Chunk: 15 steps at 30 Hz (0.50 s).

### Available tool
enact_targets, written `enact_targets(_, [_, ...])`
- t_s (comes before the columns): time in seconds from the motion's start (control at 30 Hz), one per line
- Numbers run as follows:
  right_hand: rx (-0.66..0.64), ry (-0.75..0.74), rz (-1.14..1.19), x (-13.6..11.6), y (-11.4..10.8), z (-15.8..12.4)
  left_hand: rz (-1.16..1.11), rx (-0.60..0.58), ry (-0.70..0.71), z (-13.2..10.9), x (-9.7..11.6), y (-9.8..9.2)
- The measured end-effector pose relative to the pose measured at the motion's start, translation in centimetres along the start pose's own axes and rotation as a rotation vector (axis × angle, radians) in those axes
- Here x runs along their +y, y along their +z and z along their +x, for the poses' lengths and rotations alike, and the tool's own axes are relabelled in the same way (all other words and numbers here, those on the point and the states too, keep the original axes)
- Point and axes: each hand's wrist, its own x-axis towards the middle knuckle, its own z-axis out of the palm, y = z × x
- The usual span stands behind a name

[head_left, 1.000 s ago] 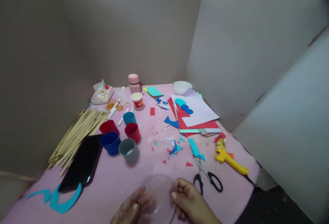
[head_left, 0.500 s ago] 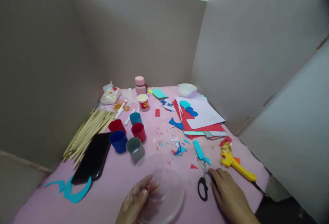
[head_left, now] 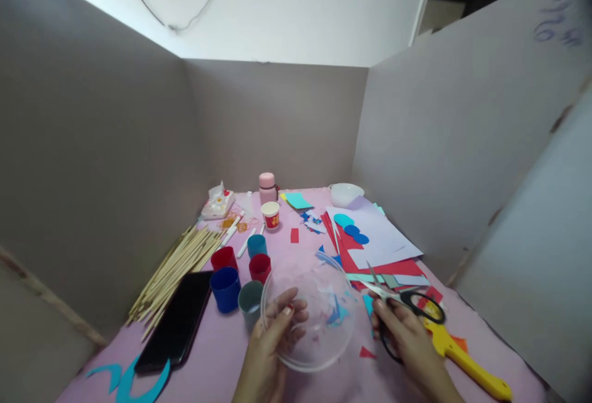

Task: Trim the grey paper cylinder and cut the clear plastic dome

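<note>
Here the clear plastic lid (head_left: 309, 316) is lifted off the desk (head_left: 213, 360) and tilted toward the camera, so the paper scraps (head_left: 333, 313) lying on the pink surface show through it; nothing can be seen resting in it. Just to its left stand five small cups in a cluster: a dark blue cup (head_left: 226, 289), a grey cup (head_left: 250, 302), two red cups (head_left: 259, 267) and a teal cup (head_left: 256, 245); their insides cannot be made out from this angle. Farther back are a small white-and-red paper cup (head_left: 271, 214), a pink bottle (head_left: 267, 187) and a white bowl (head_left: 346, 194), whose contents are likewise not visible. The left hand (head_left: 271, 344) comes up from the bottom edge and pinches the lid's left rim, fingers curled over the front of it. The right hand (head_left: 407, 341) is closed around the black handles of the scissors (head_left: 402, 299), holding them above the desk with the blades pointing up and to the left, toward the lid's right rim. A yellow glue gun (head_left: 462, 357) lies just to the right of that hand, and a stack of coloured paper sheets (head_left: 379, 245) sits beyond it. A black phone (head_left: 178, 323) and a bundle of wooden sticks (head_left: 178, 264) lie along the left side.
</note>
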Motion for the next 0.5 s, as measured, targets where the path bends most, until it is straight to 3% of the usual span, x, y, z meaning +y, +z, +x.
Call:
enact_targets(0.1, [0.023,-0.097,0.078,-0.6,3.7,2.8,-0.016,-0.050,0.050,1.8,-0.4,0.8])
enact_targets(0.17, [0.064,-0.125,0.107,0.1,5.0,3.6,-0.021,-0.054,0.057,2.7,-1.0,0.5])
enact_targets(0.33, [0.026,-0.201,0.068,2.6,5.6,2.5,0.016,-0.036,0.026,3.6,-2.1,-1.0])
enact_targets(0.5, [0.026,-0.115,0.163,1.8,5.7,1.0,-0.011,-0.057,-0.120,3.0,-1.7,-0.5])
